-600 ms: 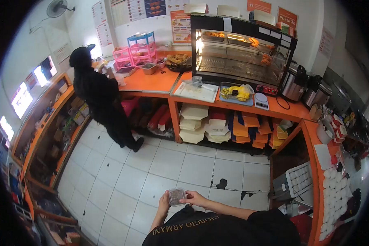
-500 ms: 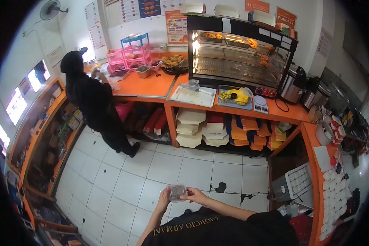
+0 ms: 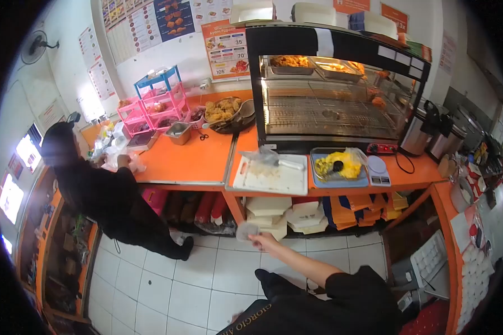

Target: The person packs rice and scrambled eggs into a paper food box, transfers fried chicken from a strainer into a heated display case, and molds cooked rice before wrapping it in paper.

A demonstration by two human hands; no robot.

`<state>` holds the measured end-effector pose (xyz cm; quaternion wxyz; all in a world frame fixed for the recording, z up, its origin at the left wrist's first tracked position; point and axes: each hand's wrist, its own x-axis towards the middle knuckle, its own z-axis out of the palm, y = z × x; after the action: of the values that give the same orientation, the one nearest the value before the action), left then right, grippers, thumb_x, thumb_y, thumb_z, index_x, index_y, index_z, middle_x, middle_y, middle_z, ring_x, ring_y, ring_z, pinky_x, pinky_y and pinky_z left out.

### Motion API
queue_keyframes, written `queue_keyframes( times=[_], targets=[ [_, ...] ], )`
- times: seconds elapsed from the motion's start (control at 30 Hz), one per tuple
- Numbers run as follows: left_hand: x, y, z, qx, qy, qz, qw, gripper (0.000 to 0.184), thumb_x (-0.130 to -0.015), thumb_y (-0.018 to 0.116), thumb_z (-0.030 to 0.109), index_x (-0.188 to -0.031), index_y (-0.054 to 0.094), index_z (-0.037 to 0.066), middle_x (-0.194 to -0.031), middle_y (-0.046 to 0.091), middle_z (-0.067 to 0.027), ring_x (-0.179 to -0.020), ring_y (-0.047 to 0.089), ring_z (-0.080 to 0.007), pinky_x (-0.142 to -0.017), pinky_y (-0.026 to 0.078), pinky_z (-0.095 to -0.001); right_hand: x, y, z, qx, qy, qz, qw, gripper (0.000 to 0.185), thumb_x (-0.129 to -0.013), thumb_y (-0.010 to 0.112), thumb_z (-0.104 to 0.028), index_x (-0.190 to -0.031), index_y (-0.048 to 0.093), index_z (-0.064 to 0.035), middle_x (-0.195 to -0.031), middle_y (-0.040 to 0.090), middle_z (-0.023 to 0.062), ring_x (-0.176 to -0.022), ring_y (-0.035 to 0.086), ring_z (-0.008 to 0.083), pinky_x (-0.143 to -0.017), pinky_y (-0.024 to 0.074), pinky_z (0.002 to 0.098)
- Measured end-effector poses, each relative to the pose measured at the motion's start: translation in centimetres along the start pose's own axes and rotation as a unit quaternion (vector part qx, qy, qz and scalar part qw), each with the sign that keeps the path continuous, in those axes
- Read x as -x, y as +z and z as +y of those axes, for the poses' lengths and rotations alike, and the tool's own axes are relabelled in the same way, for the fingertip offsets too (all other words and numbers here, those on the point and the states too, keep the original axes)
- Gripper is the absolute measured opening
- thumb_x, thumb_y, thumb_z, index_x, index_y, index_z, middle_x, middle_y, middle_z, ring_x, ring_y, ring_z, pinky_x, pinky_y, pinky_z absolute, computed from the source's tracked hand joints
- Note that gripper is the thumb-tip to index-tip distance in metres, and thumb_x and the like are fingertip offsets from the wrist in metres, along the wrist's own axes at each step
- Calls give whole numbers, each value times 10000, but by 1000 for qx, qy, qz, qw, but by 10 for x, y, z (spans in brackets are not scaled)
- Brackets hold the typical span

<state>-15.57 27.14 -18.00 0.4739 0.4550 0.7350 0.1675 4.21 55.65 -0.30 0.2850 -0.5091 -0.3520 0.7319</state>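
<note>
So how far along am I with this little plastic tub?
Picking it up looks done: the tub is in your right hand, off the counter. Putting it down seems left; where, I can't tell.

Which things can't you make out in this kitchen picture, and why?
All in the head view:
- Contents of the container in the right hand: blurred.
- What is in the co-worker's plastic bag: hidden by crumpled plastic.
- Fine print on the wall posters: too small.
- Near end of the right counter: cut off by the bottom edge.
</note>
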Motion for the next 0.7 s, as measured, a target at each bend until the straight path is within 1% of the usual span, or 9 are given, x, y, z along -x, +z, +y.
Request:
queue_keyframes(
  times=[0.07,0.1,0.13,0.2,0.27,0.33,0.6,0.67,0.7],
  targets=[
    [-25,-20,14,48,-91,1,995,801,-826,460,592,-1382,278,45,-1370,337,-202,-1283,258,-378,-1047,261,-435,-67,13,-61,45,-73,-3,996,283,-780,690,-335,-912,586,-108,-712,542,-19,-605,504,69,-461,361,234],
    [-40,-30,22,59,-109,8,992,798,-827,460,590,-1381,281,44,-1368,339,-203,-1281,261,-377,-1046,263,-435,-109,24,-80,74,-179,31,981,309,-783,687,-333,-921,584,-76,-693,542,-10,-577,503,83,-433,386,266],
    [-53,-41,31,69,-119,16,990,795,-827,461,588,-1379,284,43,-1367,341,-203,-1279,265,-377,-1044,265,-435,-171,27,-88,44,-196,47,978,361,-779,690,-335,-978,579,-54,-706,563,9,-572,526,106,-442,431,279],
    [-76,-64,51,85,-129,31,987,789,-829,461,585,-1375,290,42,-1364,346,-205,-1275,273,-376,-1042,268,-434,-243,42,-126,217,-193,167,942,390,-766,678,-374,-962,609,-43,-757,631,94,-619,608,194,-530,491,328],
    [-95,-84,67,103,-134,46,985,783,-830,462,581,-1372,296,41,-1361,350,-206,-1271,281,-374,-1039,272,-434,-291,52,-149,265,-199,173,927,409,-760,666,-394,-942,623,-30,-784,644,138,-681,631,241,-584,499,357],
    [-114,-103,82,116,-132,56,983,777,-831,462,577,-1369,302,39,-1358,355,-207,-1268,289,-373,-1037,275,-433,-308,60,-169,351,-190,179,899,433,-754,621,-406,-889,653,4,-845,652,220,-814,645,344,-716,495,420],
    [-161,-149,102,137,-127,60,981,753,-837,464,562,-1355,326,34,-1347,373,-212,-1252,321,-369,-1026,289,-431,-341,82,-174,452,-232,246,825,353,-785,583,-268,-991,604,19,-944,607,252,-845,602,419,-704,481,481],
    [-164,-157,96,139,-126,57,981,747,-838,465,559,-1351,332,33,-1344,377,-214,-1249,329,-367,-1024,293,-430,-317,95,-177,475,-420,330,699,376,-815,550,-182,-1131,486,11,-1023,540,247,-834,580,426,-718,473,496],
    [-165,-160,93,138,-127,57,981,744,-839,465,557,-1350,335,32,-1342,380,-214,-1247,333,-367,-1022,295,-430,-312,106,-173,446,-516,289,672,386,-823,524,-148,-1169,434,1,-1042,506,241,-845,569,411,-721,473,485]
  ],
)
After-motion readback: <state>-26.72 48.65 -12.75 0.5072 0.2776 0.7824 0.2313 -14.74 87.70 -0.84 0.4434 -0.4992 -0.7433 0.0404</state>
